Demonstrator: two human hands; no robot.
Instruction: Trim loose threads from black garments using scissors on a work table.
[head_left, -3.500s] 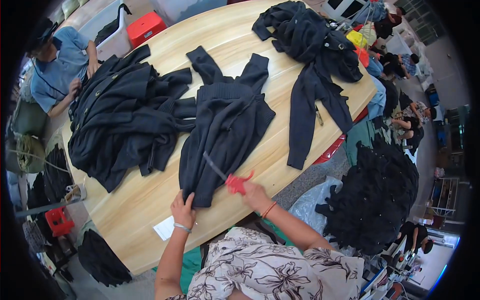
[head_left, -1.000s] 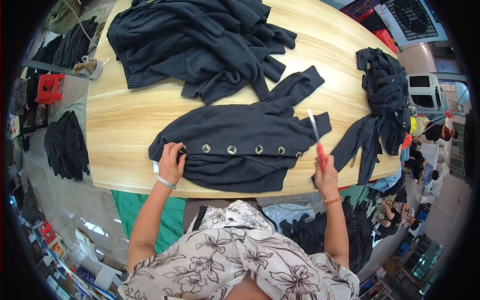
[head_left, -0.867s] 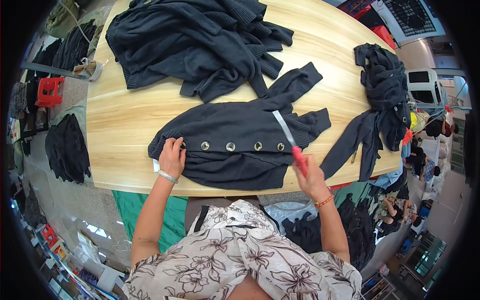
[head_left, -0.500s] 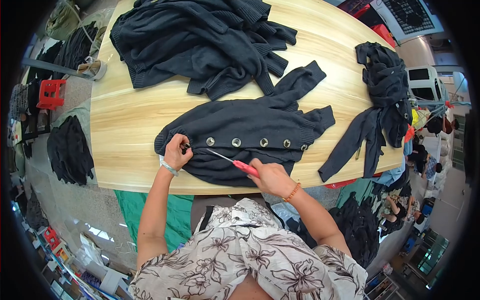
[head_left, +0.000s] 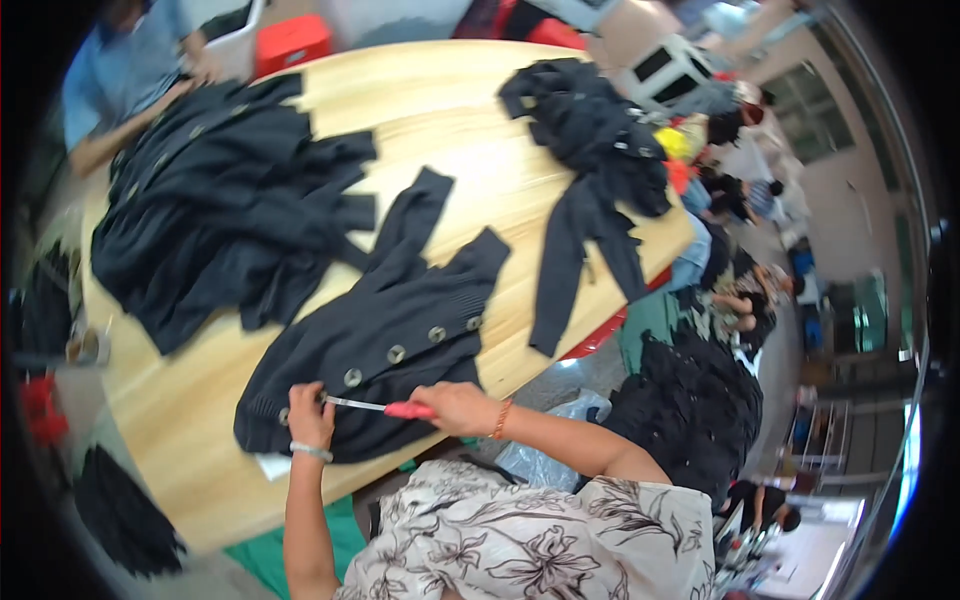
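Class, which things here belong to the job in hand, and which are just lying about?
Job in hand:
dark buttoned knit cardigan, held by the left grip
red-handled tool with a slim metal blade, in the right grip

Apparently lying about:
dark knit pile on the table's left, beside another person
bundled dark garments on its right
dark fabric heap
crumpled clear plastic

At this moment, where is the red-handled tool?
In the head view, below and left of centre, the red-handled tool is gripped by the right hand, its tip at the left hand, over the dark buttoned cardigan.
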